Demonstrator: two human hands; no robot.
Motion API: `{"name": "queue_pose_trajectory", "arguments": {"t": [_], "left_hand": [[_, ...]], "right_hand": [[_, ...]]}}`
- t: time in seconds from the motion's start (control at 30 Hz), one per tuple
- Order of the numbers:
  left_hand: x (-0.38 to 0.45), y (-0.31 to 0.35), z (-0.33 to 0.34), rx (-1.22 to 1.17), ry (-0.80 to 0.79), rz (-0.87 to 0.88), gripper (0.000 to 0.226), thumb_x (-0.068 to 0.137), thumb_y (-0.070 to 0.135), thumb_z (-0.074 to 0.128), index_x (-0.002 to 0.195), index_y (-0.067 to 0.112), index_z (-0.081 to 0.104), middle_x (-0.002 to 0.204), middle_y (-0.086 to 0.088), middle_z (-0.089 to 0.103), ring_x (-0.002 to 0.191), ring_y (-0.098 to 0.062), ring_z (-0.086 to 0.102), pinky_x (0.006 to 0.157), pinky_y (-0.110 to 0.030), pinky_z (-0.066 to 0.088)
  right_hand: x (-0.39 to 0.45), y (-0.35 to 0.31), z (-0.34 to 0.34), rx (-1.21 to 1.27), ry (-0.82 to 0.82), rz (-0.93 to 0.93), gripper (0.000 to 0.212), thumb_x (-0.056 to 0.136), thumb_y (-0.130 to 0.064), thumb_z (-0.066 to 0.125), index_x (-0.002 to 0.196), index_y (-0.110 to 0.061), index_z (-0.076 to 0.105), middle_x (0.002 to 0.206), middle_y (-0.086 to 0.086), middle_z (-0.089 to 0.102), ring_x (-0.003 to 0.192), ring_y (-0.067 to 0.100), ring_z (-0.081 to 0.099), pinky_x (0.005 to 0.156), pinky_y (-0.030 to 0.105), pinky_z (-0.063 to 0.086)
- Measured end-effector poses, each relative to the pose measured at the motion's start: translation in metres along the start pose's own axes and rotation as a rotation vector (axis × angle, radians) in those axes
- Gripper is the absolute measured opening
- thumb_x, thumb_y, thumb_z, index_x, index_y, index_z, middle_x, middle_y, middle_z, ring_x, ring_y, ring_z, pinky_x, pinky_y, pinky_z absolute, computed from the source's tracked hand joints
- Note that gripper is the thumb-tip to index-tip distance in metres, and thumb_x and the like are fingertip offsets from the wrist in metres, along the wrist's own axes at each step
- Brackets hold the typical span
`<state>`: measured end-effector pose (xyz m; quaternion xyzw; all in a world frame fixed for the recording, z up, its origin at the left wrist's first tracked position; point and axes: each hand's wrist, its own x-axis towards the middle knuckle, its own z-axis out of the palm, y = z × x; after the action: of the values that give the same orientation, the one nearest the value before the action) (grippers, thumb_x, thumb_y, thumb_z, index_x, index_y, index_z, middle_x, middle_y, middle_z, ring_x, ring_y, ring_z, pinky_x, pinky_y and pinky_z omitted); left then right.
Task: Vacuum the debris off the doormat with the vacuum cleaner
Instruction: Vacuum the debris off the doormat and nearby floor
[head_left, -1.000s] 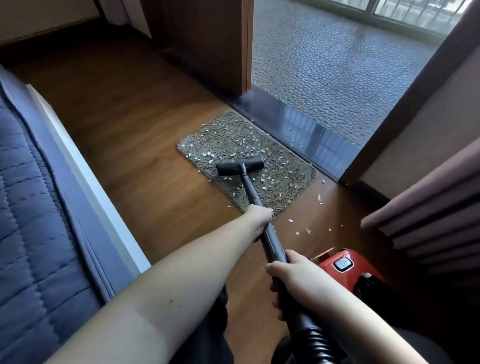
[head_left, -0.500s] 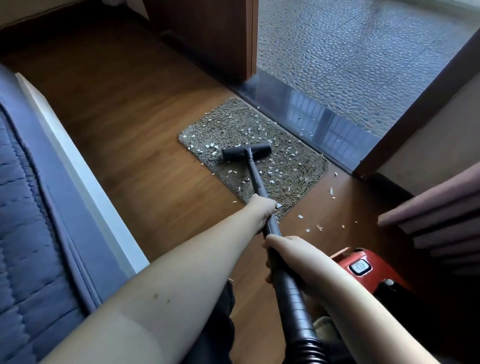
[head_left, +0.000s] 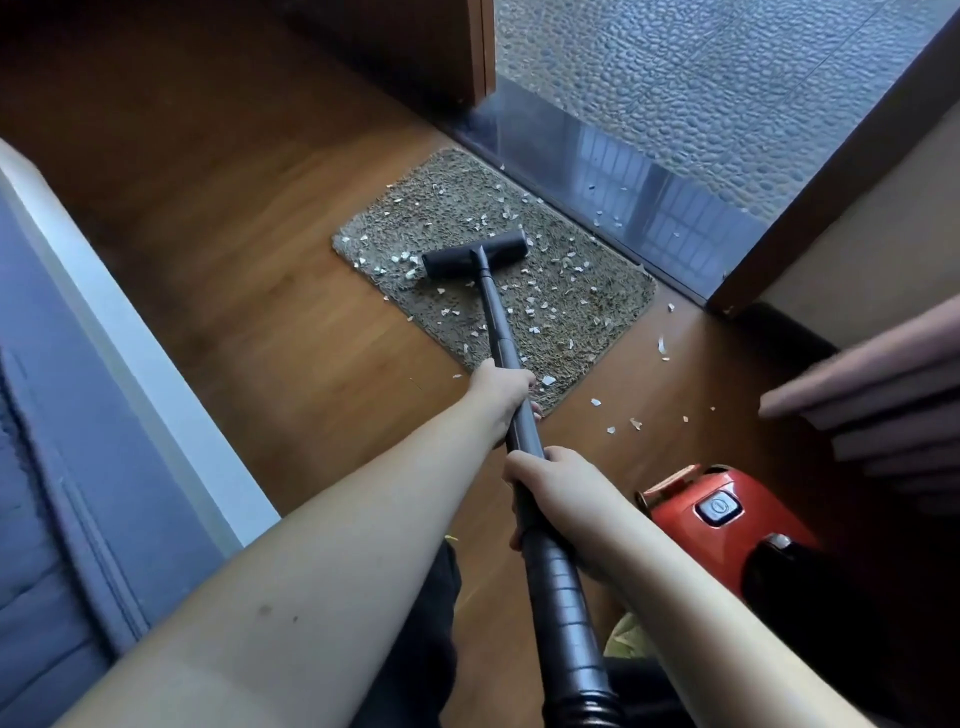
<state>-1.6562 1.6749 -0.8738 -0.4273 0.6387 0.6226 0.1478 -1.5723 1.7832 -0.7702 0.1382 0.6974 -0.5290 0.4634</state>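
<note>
A grey-brown doormat (head_left: 587, 301) lies on the wooden floor by the door sill, strewn with small white debris (head_left: 530, 301). The black vacuum nozzle (head_left: 475, 255) rests on the mat's left-middle part. Its dark wand (head_left: 498, 322) runs back toward me. My left hand (head_left: 501, 389) grips the wand near the mat's front edge. My right hand (head_left: 550, 483) holds it lower down, just above the ribbed hose (head_left: 566, 613). The red vacuum body (head_left: 722, 514) sits on the floor at my right.
A blue mattress on a white frame (head_left: 145, 374) runs along the left. The dark sill (head_left: 623, 187) and pebbled outdoor floor lie beyond the mat. A wooden door edge (head_left: 480, 52) stands at the top. Curtain folds (head_left: 872, 395) hang at right. White bits (head_left: 623, 421) lie on the floor.
The nozzle has slid farther up and across the mat toward the sill. My view has shifted closer and downward. Both hands keep their hold on the wand.
</note>
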Motion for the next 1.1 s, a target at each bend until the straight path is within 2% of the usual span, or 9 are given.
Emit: {"name": "queue_pose_trajectory", "arguments": {"t": [0.17, 0.2, 0.3, 0.43, 0.63, 0.7, 0.83, 0.97, 1.1], "left_hand": [[0.007, 0.004, 0.0, -0.013, 0.023, -0.027, 0.036, 0.091, 0.004, 0.058, 0.124, 0.004, 0.041, 0.085, -0.014, 0.051, 0.056, -0.023, 0.056, 0.042, -0.028, 0.048], [0.006, 0.005, 0.001, -0.01, 0.024, -0.028, 0.034, 0.092, 0.005, 0.057, 0.122, 0.005, 0.042, 0.085, -0.014, 0.051, 0.056, -0.023, 0.055, 0.044, -0.029, 0.049], [0.004, 0.008, 0.003, -0.008, 0.033, -0.026, 0.029, 0.093, 0.006, 0.056, 0.119, 0.005, 0.043, 0.086, -0.015, 0.051, 0.055, -0.022, 0.054, 0.04, -0.026, 0.047], [-0.002, 0.009, 0.003, 0.004, 0.041, -0.021, 0.028, 0.093, 0.006, 0.055, 0.119, 0.007, 0.043, 0.082, -0.013, 0.051, 0.055, -0.021, 0.053, 0.039, -0.025, 0.046], [-0.021, 0.001, 0.018, -0.003, 0.053, -0.051, 0.028, 0.093, 0.008, 0.053, 0.117, 0.006, 0.04, 0.08, -0.016, 0.051, 0.053, -0.024, 0.052, 0.049, -0.031, 0.05], [-0.027, -0.005, 0.027, -0.026, 0.052, -0.074, 0.029, 0.091, 0.009, 0.053, 0.117, 0.007, 0.039, 0.091, -0.02, 0.053, 0.058, -0.025, 0.054, 0.055, -0.034, 0.052], [-0.036, -0.009, 0.042, -0.041, 0.041, -0.104, 0.034, 0.086, 0.01, 0.054, 0.115, 0.012, 0.037, 0.117, -0.024, 0.056, 0.081, -0.031, 0.058, 0.074, -0.041, 0.056], [-0.037, -0.007, 0.051, -0.001, 0.035, -0.094, 0.033, 0.083, 0.01, 0.055, 0.111, 0.015, 0.038, 0.115, -0.02, 0.056, 0.093, -0.034, 0.065, 0.083, -0.048, 0.059], [-0.032, -0.002, 0.052, 0.037, 0.02, -0.09, 0.032, 0.085, 0.01, 0.056, 0.111, 0.014, 0.038, 0.113, -0.021, 0.054, 0.085, -0.031, 0.059, 0.082, -0.048, 0.058]], "right_hand": [[0.018, -0.008, -0.002, -0.059, 0.001, 0.043, 0.017, 0.08, -0.022, 0.055, 0.088, -0.008, 0.051, 0.065, 0.01, 0.058, 0.053, 0.031, 0.061, 0.062, 0.045, 0.056], [0.02, -0.01, -0.002, -0.027, 0.009, 0.055, 0.018, 0.082, -0.023, 0.055, 0.089, -0.007, 0.051, 0.066, 0.011, 0.058, 0.051, 0.029, 0.06, 0.061, 0.044, 0.056], [0.023, -0.016, -0.002, 0.09, 0.017, 0.066, 0.019, 0.088, -0.02, 0.052, 0.098, -0.004, 0.049, 0.081, 0.015, 0.052, 0.043, 0.023, 0.056, 0.051, 0.032, 0.052], [0.017, -0.016, -0.004, 0.094, -0.007, 0.034, 0.015, 0.09, -0.014, 0.049, 0.1, -0.003, 0.049, 0.085, 0.016, 0.049, 0.042, 0.021, 0.055, 0.046, 0.029, 0.05], [-0.005, -0.007, -0.016, 0.023, 0.002, 0.033, 0.01, 0.09, -0.014, 0.048, 0.093, -0.005, 0.047, 0.081, 0.015, 0.05, 0.04, 0.022, 0.055, 0.043, 0.027, 0.047], [-0.014, -0.003, -0.023, -0.023, 0.004, 0.031, 0.009, 0.091, -0.014, 0.048, 0.091, -0.005, 0.046, 0.081, 0.016, 0.051, 0.041, 0.022, 0.055, 0.043, 0.027, 0.047], [-0.025, 0.003, -0.038, -0.087, 0.018, 0.019, 0.013, 0.091, -0.016, 0.049, 0.092, -0.003, 0.048, 0.081, 0.017, 0.054, 0.044, 0.025, 0.058, 0.047, 0.031, 0.049], [-0.027, 0.005, -0.045, -0.063, 0.027, 0.032, 0.015, 0.091, -0.015, 0.048, 0.094, -0.001, 0.049, 0.076, 0.018, 0.055, 0.046, 0.028, 0.058, 0.05, 0.035, 0.05], [-0.023, 0.001, -0.045, 0.001, 0.023, 0.037, 0.012, 0.092, -0.015, 0.047, 0.089, -0.003, 0.047, 0.077, 0.017, 0.053, 0.044, 0.026, 0.056, 0.048, 0.033, 0.049]]}}
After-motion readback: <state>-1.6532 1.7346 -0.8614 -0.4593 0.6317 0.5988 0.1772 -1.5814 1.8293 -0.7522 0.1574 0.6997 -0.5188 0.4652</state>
